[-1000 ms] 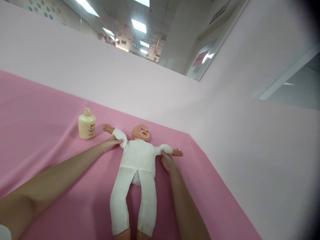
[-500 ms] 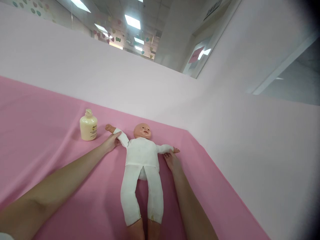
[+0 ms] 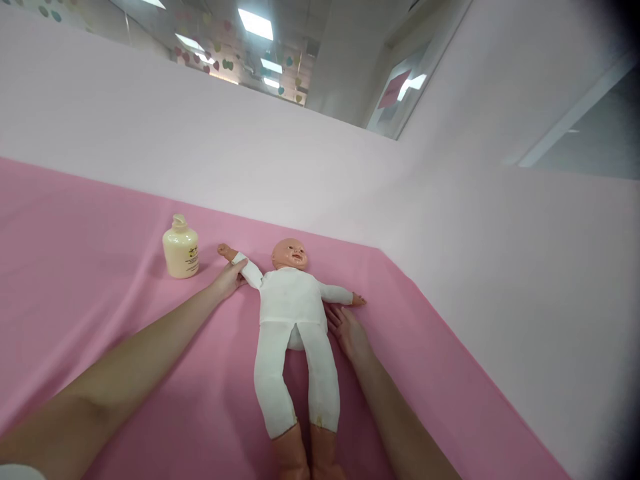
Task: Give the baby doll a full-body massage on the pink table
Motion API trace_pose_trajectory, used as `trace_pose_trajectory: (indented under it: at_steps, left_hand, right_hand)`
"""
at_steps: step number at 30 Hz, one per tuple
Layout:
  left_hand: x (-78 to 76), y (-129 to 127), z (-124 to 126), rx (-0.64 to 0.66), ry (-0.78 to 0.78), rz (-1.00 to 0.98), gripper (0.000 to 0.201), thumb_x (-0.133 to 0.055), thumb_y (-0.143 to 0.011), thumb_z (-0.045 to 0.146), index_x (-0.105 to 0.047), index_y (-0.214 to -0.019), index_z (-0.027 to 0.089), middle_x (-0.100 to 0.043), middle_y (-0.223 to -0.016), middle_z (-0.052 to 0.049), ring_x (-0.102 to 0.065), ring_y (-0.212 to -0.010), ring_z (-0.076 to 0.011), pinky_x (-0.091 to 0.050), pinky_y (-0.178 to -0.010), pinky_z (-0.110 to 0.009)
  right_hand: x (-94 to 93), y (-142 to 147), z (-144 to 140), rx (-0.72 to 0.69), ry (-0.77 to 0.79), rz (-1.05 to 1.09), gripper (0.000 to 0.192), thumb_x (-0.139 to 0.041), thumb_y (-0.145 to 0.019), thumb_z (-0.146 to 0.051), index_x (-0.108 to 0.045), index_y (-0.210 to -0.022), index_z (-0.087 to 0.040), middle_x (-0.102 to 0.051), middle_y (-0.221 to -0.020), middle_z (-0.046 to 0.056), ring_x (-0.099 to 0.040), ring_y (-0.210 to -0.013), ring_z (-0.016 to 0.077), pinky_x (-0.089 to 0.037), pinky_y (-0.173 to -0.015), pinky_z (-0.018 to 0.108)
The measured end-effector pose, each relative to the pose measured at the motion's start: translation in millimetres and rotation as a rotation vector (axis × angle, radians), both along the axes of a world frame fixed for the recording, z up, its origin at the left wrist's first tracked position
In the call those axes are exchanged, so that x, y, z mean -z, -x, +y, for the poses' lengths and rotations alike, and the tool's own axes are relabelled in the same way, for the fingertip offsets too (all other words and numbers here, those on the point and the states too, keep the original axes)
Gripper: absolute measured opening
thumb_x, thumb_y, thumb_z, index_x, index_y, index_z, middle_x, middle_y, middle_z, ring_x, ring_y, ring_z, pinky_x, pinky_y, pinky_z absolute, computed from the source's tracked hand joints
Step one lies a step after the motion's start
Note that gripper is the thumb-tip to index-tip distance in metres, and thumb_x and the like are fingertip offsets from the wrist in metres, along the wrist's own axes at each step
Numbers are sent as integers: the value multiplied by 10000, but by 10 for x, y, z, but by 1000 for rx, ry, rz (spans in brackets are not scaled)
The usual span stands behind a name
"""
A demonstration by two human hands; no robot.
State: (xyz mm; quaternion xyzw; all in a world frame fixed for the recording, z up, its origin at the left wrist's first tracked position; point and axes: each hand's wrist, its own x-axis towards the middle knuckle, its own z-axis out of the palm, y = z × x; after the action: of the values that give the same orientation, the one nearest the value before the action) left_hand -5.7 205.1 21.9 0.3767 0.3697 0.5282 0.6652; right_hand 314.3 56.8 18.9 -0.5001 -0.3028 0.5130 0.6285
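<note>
Holding the right forearm of a bald plastic baby doll in a white cloth top and trousers (image 3: 293,297) with the left hand (image 3: 230,279), grip clamped on the white cloth sleeve (image 3: 252,275), thumb across the top and the other fingers partly hidden. Resting the right hand (image 3: 351,333) just beside the doll's left flank, below the outstretched left arm (image 3: 337,294), grip apart with fingers loosely spread; contact with the flank hard to make out.

Lying face-up on a tabletop covered in smooth pink cloth (image 3: 100,243): the doll, near the far right corner, with head toward the far edge along a plain white wall (image 3: 280,160), arms spread, legs running away from that edge. Standing upright left of the doll's right fist, near the same far edge and clear of both hands: a rounded, glossy, pale-yellow pump bottle with dark print (image 3: 181,253).

Judging by the poses, probably at the step of handling the doll's right arm. Calling, on that reading, for a light hold along the sleeve without tugging the shoulder, and for closing the right fingers before any matching hold on the other arm.
</note>
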Motion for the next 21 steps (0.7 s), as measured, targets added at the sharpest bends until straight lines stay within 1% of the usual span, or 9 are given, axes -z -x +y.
trace_pose_trajectory:
  at_steps: [3,5,7,9,12,14,16,18,21]
  left_hand:
    - [-9,-18,-32,29,-16,1,328,-672,-826,390,-503,-1037,205,-670,-1095,-110,-646,-1085,-281,-570,-869,-405]
    - [-8,-36,-57,56,-36,7,435,-723,-794,382,-492,-1116,201,-651,-1174,-125,-634,-1120,-288,-558,-903,-410]
    - [3,-51,-75,86,-62,14,578,-792,-734,337,-468,-1194,200,-620,-1260,-139,-616,-1160,-294,-535,-953,-423]
    - [24,-55,-82,116,-89,39,673,-846,-670,285,-465,-1217,193,-603,-1295,-151,-603,-1184,-299,-504,-1000,-439]
    - [62,-49,-74,128,-104,83,668,-878,-616,252,-510,-1167,171,-642,-1227,-151,-618,-1156,-302,-472,-1028,-464]
    - [81,-49,-68,127,-118,102,620,-881,-606,271,-542,-1115,166,-680,-1132,-130,-645,-1096,-296,-473,-1014,-475]
    - [92,-62,-64,122,-146,117,585,-880,-601,319,-562,-1067,162,-697,-1046,-107,-665,-1031,-289,-483,-984,-478]
    - [95,-87,-63,96,-180,131,577,-874,-597,392,-570,-1028,157,-699,-986,-92,-672,-978,-280,-495,-950,-471]
    - [98,-132,-59,51,-214,135,588,-846,-606,483,-564,-1006,157,-693,-950,-73,-671,-932,-257,-511,-909,-448]
  right_hand:
    - [-123,169,-217,-294,142,3,472,-563,-809,-613,-653,-1052,-218,-683,-1094,137,-620,-1148,323,-545,-901,457]
    - [-223,236,-347,-436,192,7,581,-522,-810,-696,-681,-1042,-189,-689,-1052,149,-624,-1127,324,-542,-872,421]
    - [-320,255,-456,-548,252,20,629,-503,-817,-720,-678,-1084,-178,-687,-1058,138,-630,-1104,304,-534,-854,386]
    - [-397,236,-545,-645,322,22,623,-512,-842,-687,-644,-1162,-169,-683,-1087,126,-639,-1072,274,-529,-813,353]
    - [-445,191,-654,-791,407,26,613,-546,-853,-640,-620,-1204,-143,-688,-1087,139,-655,-1021,255,-525,-789,345]
    - [-436,188,-712,-904,434,65,646,-601,-821,-627,-622,-1198,-102,-692,-1070,168,-659,-1027,267,-519,-841,367]
    - [-412,222,-759,-1023,420,146,698,-699,-754,-589,-607,-1217,-74,-685,-1090,195,-654,-1067,287,-499,-912,392]
    - [-388,281,-796,-1113,372,243,751,-799,-680,-490,-567,-1281,-104,-670,-1153,196,-633,-1127,295,-473,-970,417]
    - [-367,362,-832,-1170,330,338,883,-880,-580,-348,-502,-1365,-204,-659,-1217,145,-609,-1184,271,-444,-1025,419]
